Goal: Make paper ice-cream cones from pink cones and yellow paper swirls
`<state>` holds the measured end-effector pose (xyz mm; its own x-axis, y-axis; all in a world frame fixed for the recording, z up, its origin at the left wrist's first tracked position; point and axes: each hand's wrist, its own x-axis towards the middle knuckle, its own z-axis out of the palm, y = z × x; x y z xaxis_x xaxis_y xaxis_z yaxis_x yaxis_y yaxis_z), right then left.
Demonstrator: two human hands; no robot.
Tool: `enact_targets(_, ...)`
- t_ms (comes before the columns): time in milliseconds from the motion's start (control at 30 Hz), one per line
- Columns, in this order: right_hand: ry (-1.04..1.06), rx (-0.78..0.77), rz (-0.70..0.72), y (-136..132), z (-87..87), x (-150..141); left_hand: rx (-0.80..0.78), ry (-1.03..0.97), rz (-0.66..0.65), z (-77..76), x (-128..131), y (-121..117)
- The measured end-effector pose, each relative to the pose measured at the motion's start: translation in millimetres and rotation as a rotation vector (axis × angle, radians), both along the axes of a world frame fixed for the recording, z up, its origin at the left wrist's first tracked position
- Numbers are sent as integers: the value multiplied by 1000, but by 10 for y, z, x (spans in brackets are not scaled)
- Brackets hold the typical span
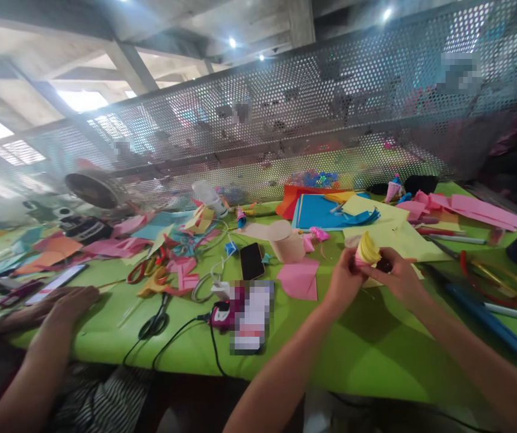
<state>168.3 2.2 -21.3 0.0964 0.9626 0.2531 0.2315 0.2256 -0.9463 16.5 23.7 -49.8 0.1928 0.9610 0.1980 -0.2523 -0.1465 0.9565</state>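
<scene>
Between my two hands is a small paper craft shaped like an ice cream (368, 248), a yellow swirled top over a pink lower part. My left hand (346, 278) pinches its pink part from the left. From the right, the fingers of my right hand (394, 275) close on the same piece, above the green table (352, 361). Just left of my hands lies a pink paper sheet (298, 280). Behind them spread pale yellow sheets (398, 225) and a blue sheet (316, 211). My fingers hide most of the lower part.
A phone with a lit screen (253, 316) lies by a purple power strip (222, 315) with cables. Black-handled scissors (153, 325), a dark phone (252, 261) and paper scraps lie leftward. Another person's hand (75, 300) rests at left. A perforated metal screen (258, 120) stands behind.
</scene>
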Motion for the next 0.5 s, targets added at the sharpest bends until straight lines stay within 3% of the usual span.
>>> enact_targets(200, 167, -44, 6, 51, -76, 92, -47, 8, -113, 26, -13, -12)
enact_targets(500, 282, -63, 32, 73, -54, 67, -98, 48, -140, 43, -58, 49)
